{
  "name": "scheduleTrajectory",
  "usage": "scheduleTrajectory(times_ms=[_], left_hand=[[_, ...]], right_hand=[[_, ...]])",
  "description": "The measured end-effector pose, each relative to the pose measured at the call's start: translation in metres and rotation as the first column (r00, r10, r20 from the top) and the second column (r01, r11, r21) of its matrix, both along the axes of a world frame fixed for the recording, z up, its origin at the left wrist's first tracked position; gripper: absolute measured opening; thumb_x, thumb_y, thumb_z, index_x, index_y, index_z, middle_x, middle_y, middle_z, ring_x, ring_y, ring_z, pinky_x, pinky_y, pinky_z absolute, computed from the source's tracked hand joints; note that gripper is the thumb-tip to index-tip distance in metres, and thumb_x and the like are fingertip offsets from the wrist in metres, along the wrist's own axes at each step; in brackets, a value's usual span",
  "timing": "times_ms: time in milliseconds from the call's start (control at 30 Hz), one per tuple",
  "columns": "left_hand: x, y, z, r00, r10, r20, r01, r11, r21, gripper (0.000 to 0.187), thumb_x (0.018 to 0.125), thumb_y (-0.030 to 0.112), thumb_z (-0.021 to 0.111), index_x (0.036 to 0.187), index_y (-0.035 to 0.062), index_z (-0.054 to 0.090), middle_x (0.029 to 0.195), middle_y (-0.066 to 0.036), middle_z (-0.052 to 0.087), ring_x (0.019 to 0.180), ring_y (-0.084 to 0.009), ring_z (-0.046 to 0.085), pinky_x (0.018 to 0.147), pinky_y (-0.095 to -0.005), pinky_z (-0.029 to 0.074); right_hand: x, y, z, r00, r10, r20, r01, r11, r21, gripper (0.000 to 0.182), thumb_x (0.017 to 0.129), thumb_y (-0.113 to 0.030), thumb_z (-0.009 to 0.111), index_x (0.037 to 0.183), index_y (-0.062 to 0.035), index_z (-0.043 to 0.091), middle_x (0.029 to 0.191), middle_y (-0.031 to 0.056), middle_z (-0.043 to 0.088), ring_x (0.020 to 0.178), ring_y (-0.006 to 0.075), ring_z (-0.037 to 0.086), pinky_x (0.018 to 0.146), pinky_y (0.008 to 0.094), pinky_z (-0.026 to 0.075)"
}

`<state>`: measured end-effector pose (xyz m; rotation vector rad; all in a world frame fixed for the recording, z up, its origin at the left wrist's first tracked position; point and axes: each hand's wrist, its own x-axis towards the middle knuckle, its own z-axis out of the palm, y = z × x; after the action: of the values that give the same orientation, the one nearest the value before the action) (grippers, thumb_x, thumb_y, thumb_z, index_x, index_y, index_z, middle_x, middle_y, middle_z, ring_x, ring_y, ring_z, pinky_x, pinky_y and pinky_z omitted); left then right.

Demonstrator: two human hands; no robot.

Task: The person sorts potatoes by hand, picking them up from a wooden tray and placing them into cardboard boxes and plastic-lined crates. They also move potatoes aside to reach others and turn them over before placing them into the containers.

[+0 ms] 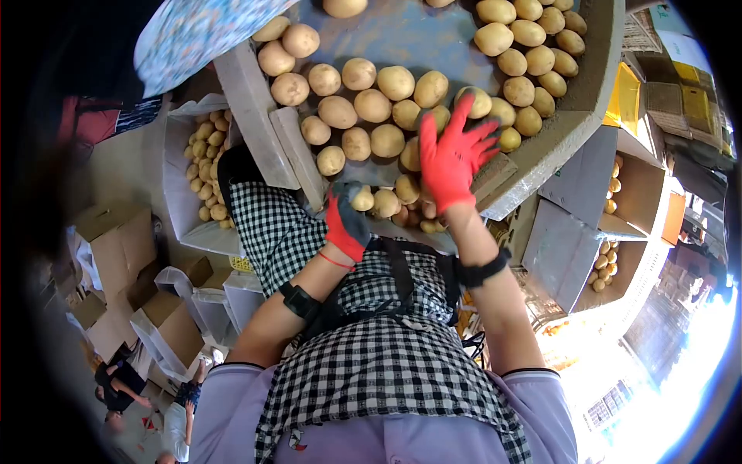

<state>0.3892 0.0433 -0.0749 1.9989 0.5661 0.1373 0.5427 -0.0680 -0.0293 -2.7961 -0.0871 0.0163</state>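
Observation:
Rows of pale yellow potatoes (372, 105) lie on a worn blue-grey sorting table (371, 39) with raised edges. My right hand (452, 158), in a red glove with dark fingertips, reaches over the potatoes at the near right, its fingers spread and touching or just above several of them. My left hand (347, 222), also in a red and dark glove, is at the near edge with its fingers curled beside a potato (362, 199). Whether anything is inside those curled fingers is hidden. More potatoes (406, 215) sit at the near opening between my hands.
A lined box of potatoes (174, 166) stands at the left, with open cardboard boxes (124, 247) below it. Boxes with potatoes (645, 197) stand at the right. A patterned cloth (205, 39) overhangs the table's upper left. Other people (124, 383) are at the lower left.

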Motion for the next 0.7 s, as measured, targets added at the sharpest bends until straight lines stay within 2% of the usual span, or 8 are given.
scheduleTrajectory(times_ms=[33, 67, 200, 233, 367, 500, 600, 700], left_hand=[[0.005, -0.006, -0.001, 0.966, 0.257, -0.031, -0.231, 0.801, -0.553, 0.028, 0.097, 0.016, 0.060, 0.124, 0.0091, 0.057, 0.124, -0.005, 0.059, 0.108, -0.0214, 0.061, 0.102, -0.0327, 0.046], [0.011, -0.010, 0.001, 0.878, 0.439, -0.191, -0.338, 0.284, -0.897, 0.026, 0.098, 0.014, 0.058, 0.122, 0.0075, 0.057, 0.123, -0.005, 0.060, 0.106, -0.0217, 0.062, 0.101, -0.0309, 0.047], [0.042, -0.007, 0.047, 0.739, 0.441, -0.509, -0.535, -0.074, -0.842, 0.052, 0.096, 0.056, 0.063, 0.126, 0.0133, 0.060, 0.124, -0.004, 0.059, 0.117, -0.0255, 0.057, 0.106, -0.0537, 0.045], [0.045, 0.000, 0.061, 0.782, 0.360, -0.509, -0.524, -0.065, -0.849, 0.078, 0.096, 0.067, 0.056, 0.153, 0.0159, 0.040, 0.154, -0.007, 0.042, 0.136, -0.0318, 0.048, 0.107, -0.0667, 0.042], [0.045, 0.011, 0.045, 0.904, 0.260, -0.340, -0.204, -0.436, -0.876, 0.101, 0.086, 0.076, 0.061, 0.159, 0.0147, 0.030, 0.164, -0.015, 0.031, 0.147, -0.0435, 0.036, 0.115, -0.0743, 0.028], [0.049, 0.008, 0.046, 0.901, 0.262, -0.346, -0.220, -0.413, -0.884, 0.103, 0.085, 0.076, 0.061, 0.160, 0.0142, 0.028, 0.163, -0.015, 0.031, 0.147, -0.0446, 0.036, 0.114, -0.0753, 0.028], [0.053, 0.010, 0.050, 0.945, 0.216, -0.244, -0.153, -0.367, -0.918, 0.104, 0.083, 0.082, 0.058, 0.159, 0.0168, 0.030, 0.160, -0.014, 0.034, 0.145, -0.0405, 0.038, 0.112, -0.0720, 0.033], [0.051, 0.011, 0.041, 0.947, 0.222, -0.231, -0.130, -0.393, -0.910, 0.104, 0.083, 0.083, 0.056, 0.158, 0.0166, 0.031, 0.159, -0.013, 0.036, 0.145, -0.0390, 0.038, 0.112, -0.0709, 0.033]], right_hand=[[0.006, 0.007, 0.000, 0.999, 0.016, 0.033, -0.015, 1.000, -0.016, 0.095, 0.093, -0.061, 0.057, 0.162, -0.0064, 0.022, 0.150, 0.0535, 0.019, 0.138, 0.0709, 0.022, 0.113, 0.0756, 0.014], [0.009, 0.014, 0.002, 0.997, 0.031, 0.073, -0.029, 0.999, -0.030, 0.095, 0.092, -0.061, 0.060, 0.161, -0.0058, 0.026, 0.150, 0.0528, 0.021, 0.137, 0.0703, 0.025, 0.113, 0.0751, 0.015], [-0.031, 0.000, 0.010, 0.947, 0.321, -0.016, -0.321, 0.945, -0.059, 0.094, 0.089, -0.064, 0.060, 0.161, -0.0113, 0.029, 0.155, 0.0468, 0.020, 0.139, 0.0709, 0.020, 0.113, 0.0773, 0.014], [-0.011, -0.012, 0.011, 0.972, 0.237, -0.001, -0.236, 0.969, -0.077, 0.093, 0.090, -0.064, 0.059, 0.162, -0.0142, 0.028, 0.155, 0.0469, 0.019, 0.140, 0.0713, 0.019, 0.113, 0.0779, 0.013], [0.123, -0.042, 0.033, 0.990, -0.135, 0.039, 0.136, 0.991, -0.011, 0.089, 0.094, -0.072, 0.046, 0.164, -0.0200, 0.024, 0.156, 0.0485, 0.014, 0.141, 0.0719, 0.016, 0.112, 0.0788, 0.011], [0.150, -0.007, 0.005, 0.962, -0.222, 0.160, 0.229, 0.973, -0.030, 0.100, 0.089, -0.082, 0.040, 0.164, -0.0192, 0.020, 0.156, 0.0483, 0.015, 0.143, 0.0709, 0.011, 0.109, 0.0826, 0.007], [0.070, 0.009, 0.027, 0.972, 0.229, 0.044, -0.228, 0.973, -0.038, 0.088, 0.090, -0.075, 0.049, 0.159, -0.0214, 0.035, 0.161, 0.0373, 0.020, 0.145, 0.0671, 0.012, 0.107, 0.0848, 0.012], [0.026, -0.017, 0.037, 0.916, 0.397, 0.061, -0.395, 0.862, 0.317, 0.063, 0.096, -0.045, 0.062, 0.151, -0.0173, 0.049, 0.151, 0.0296, 0.045, 0.140, 0.0482, 0.042, 0.115, 0.0627, 0.032]])
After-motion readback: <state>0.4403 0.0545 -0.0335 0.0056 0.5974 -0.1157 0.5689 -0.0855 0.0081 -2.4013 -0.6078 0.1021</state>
